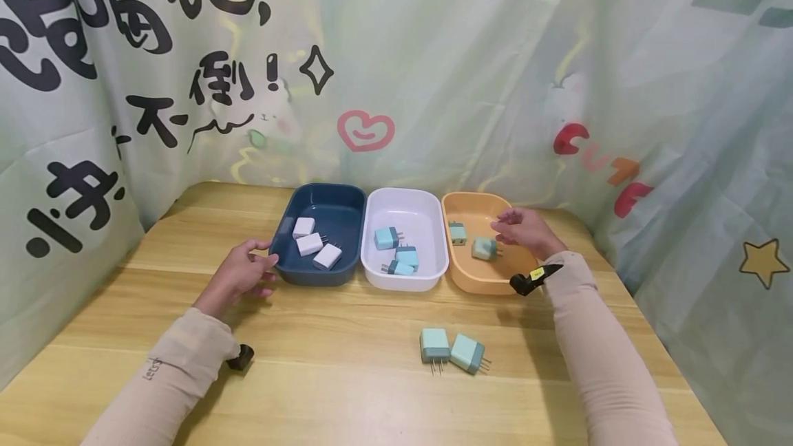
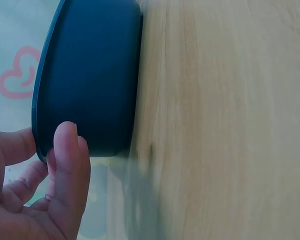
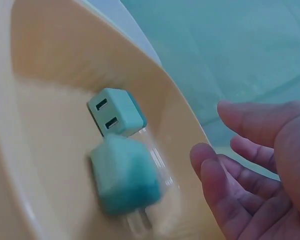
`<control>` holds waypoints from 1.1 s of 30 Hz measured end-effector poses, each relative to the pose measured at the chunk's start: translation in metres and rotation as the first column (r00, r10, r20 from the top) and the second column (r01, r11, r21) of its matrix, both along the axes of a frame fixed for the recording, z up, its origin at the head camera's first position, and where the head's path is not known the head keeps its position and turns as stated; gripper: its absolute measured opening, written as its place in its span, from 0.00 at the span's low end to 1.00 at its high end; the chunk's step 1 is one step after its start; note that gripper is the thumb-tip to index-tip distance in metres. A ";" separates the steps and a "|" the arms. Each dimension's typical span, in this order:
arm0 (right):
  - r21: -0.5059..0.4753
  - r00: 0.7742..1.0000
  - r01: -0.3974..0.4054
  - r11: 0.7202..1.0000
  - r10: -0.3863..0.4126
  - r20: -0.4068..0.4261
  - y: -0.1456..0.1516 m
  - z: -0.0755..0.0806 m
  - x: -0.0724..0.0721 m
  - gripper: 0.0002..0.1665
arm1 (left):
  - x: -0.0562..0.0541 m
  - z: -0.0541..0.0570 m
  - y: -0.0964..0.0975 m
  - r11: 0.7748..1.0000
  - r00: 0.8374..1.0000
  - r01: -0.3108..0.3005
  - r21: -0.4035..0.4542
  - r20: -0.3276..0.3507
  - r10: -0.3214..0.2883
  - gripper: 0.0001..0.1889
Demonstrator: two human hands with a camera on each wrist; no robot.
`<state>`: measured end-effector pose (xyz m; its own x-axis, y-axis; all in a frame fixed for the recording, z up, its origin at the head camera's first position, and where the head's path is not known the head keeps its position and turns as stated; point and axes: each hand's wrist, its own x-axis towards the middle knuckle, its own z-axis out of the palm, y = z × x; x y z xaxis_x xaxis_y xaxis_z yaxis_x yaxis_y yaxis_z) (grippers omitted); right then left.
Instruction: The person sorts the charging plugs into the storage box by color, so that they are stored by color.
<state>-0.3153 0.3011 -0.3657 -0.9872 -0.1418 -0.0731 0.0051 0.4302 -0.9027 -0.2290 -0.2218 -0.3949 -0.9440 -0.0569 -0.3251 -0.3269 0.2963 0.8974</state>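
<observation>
My left hand (image 1: pixel 244 270) is at the left side of a dark blue tray (image 1: pixel 319 279), its thumb and fingers (image 2: pixel 67 150) pinching the rim. Several white charger plugs lie inside that tray, including a white charger (image 1: pixel 327 257) near its front. Over the right side of an orange tray (image 1: pixel 486 285), my right hand (image 1: pixel 526 231) hovers with fingers loosely parted and nothing between them. Below it a mint green charger (image 3: pixel 125 175), slightly blurred, shows its prongs. Beyond that charger lies a second green charger (image 3: pixel 117 112) with two USB ports facing up.
Between the two trays stands a white tray (image 1: pixel 405 283) with several light blue chargers (image 1: pixel 385 238). Two larger green chargers (image 1: pixel 435 345) lie on the wooden table (image 1: pixel 322 370) in front, prongs toward me. A printed curtain (image 1: pixel 434 88) hangs behind the trays and along both sides.
</observation>
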 end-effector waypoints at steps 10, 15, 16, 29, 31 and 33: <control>0.041 0.999 -0.038 0.998 0.039 -0.033 -0.001 0.009 0.021 0.22 | -0.001 -0.002 -0.001 1.000 1.000 0.002 -0.007 0.000 -0.002 0.27; 0.053 0.992 -0.096 0.994 0.100 -0.074 -0.003 0.011 0.040 0.18 | -0.001 -0.002 -0.002 1.000 1.000 0.006 -0.006 -0.006 -0.006 0.27; 0.054 0.990 -0.112 0.992 0.116 -0.080 -0.003 0.011 0.043 0.18 | -0.001 -0.002 -0.002 1.000 1.000 0.004 -0.005 -0.004 -0.004 0.27; 0.106 0.917 -0.352 0.930 0.365 -0.159 -0.012 0.001 0.090 0.25 | 0.000 0.000 -0.001 1.000 1.000 0.000 -0.015 0.018 0.001 0.27; 0.140 0.890 -0.404 0.904 0.424 -0.166 -0.013 -0.002 0.096 0.23 | -0.001 0.000 -0.001 1.000 1.000 -0.004 -0.013 0.018 0.004 0.27; 0.130 0.859 -0.475 0.870 0.490 -0.146 -0.014 -0.005 0.101 0.22 | -0.001 0.001 -0.001 1.000 1.000 -0.007 -0.012 0.018 0.007 0.27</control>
